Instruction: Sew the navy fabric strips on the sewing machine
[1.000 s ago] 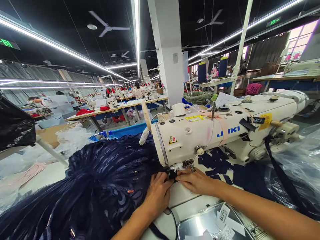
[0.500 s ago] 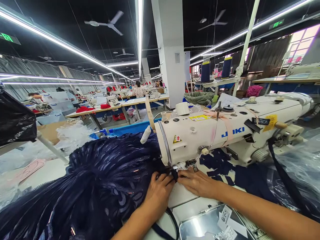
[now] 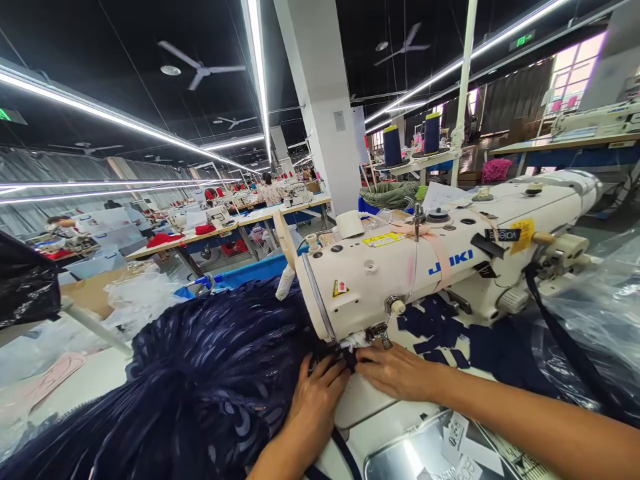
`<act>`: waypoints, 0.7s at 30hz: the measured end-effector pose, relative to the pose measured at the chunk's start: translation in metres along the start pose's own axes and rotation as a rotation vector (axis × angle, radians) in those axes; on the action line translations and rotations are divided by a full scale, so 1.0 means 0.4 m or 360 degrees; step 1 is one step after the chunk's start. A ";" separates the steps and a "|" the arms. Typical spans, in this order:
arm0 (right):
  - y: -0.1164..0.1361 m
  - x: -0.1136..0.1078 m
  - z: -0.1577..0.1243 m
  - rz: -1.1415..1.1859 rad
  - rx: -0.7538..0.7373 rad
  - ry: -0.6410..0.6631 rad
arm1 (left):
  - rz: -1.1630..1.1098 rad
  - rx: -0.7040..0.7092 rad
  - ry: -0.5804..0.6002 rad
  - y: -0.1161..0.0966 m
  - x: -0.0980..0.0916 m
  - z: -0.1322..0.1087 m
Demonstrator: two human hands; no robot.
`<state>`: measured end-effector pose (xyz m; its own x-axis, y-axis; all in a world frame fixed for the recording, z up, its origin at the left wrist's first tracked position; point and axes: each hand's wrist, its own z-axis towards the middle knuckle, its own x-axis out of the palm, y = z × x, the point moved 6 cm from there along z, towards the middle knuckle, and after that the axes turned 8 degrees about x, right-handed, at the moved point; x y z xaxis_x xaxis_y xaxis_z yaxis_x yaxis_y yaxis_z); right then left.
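Note:
A white sewing machine reaches in from the right, its needle area low at the centre. Just left of the needle, my left hand presses its bent fingers on the dark navy fabric, which is heaped over the left side. On the other side, my right hand holds the fabric edge by the presser foot, fingertips partly hidden under the machine head. A black strap hangs below my left wrist. Small navy fabric pieces lie behind my right hand.
A metal tray with paper labels sits at the front, near my right forearm. Clear plastic lies at the right, and a black bag hangs at the left. Behind are thread cones, other sewing tables and people.
The view has turned slightly right, so the machine appears further left. Both hands remain beside the needle on the fabric; the left fingers have shifted slightly.

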<state>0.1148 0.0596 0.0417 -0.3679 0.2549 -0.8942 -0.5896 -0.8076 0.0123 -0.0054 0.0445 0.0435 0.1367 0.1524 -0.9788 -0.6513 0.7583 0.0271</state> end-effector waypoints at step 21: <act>-0.030 0.017 0.002 0.0125 0.0198 0.0085 | -0.0158 -0.0148 0.0103 0.039 -0.005 0.025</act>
<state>0.1190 0.0714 0.0358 -0.3794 0.1620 -0.9110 -0.6461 -0.7511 0.1355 -0.0085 0.0624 0.0477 0.1575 0.0359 -0.9869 -0.7038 0.7051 -0.0867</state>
